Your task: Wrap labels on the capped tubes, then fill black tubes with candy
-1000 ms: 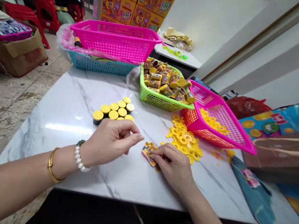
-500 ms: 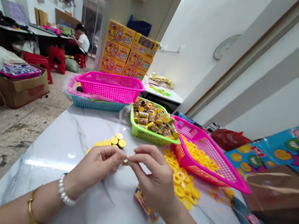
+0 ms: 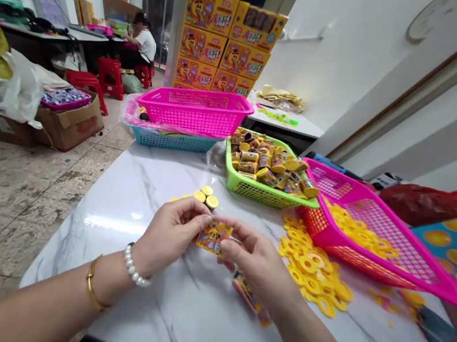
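Between my two hands is a small printed label (image 3: 214,236), yellow with a colourful cartoon design. My left hand (image 3: 176,232) pinches its left edge between thumb and forefinger. On the other side, my right hand (image 3: 259,261) grips the right edge with thumb and fingers. A few yellow-topped small cups (image 3: 205,195) stand just behind my left hand, partly hidden by it. Under my right hand a stack of printed labels (image 3: 250,297) lies on the marble-patterned table (image 3: 161,311). Many flat yellow rings (image 3: 316,273) are heaped to the right.
A green basket (image 3: 251,189) full of labelled yellow cups stands behind. To its right a pink basket (image 3: 421,273) holds more yellow rings. Another pink basket (image 3: 194,113) rests on a blue one at back left. Stacked yellow boxes (image 3: 203,44) rise behind; a person (image 3: 144,43) sits far left.
The label, earlier seen nearly edge-on between my fingertips, now shows its printed face. My right hand's fingers have shifted round its edge. The camera view has shifted.
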Motion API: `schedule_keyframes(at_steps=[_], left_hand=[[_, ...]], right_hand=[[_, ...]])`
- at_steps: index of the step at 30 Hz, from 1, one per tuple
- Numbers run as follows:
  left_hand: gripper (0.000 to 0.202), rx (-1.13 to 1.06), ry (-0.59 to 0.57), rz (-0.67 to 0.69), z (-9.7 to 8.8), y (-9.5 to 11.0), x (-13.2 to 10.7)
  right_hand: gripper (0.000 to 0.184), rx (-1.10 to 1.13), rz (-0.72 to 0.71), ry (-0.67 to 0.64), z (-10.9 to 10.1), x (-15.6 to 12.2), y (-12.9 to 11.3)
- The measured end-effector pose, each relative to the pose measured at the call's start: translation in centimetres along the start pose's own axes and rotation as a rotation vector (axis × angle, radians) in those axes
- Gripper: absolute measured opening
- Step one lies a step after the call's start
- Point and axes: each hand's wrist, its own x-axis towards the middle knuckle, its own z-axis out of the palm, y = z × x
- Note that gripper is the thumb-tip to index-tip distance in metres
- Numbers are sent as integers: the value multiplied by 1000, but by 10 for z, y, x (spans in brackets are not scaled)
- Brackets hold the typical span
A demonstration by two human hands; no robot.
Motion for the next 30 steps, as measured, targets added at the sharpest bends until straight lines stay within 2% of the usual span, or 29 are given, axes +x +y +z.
schedule_keyframes(at_steps=[2, 7, 11, 18, 27, 30], left_hand=[[13, 31, 16, 21, 1, -3, 0], [18, 48, 103, 117, 6, -6, -5], [26, 88, 100, 182, 7, -4, -11], [31, 69, 99, 201, 9, -1, -12], [24, 152, 76, 208, 6, -2, -14], [23, 143, 106, 190, 6, -2, -12]], right_hand=[[37, -25, 26, -13, -2, -1, 0], [48, -99, -102, 189, 1, -5, 0], [52, -217, -183, 288, 1, -6, 2], [45, -328, -315, 267, 2, -7, 8], [38, -565, -629, 293, 6, -5, 7], [37, -611, -643, 330, 5, -3, 8]])
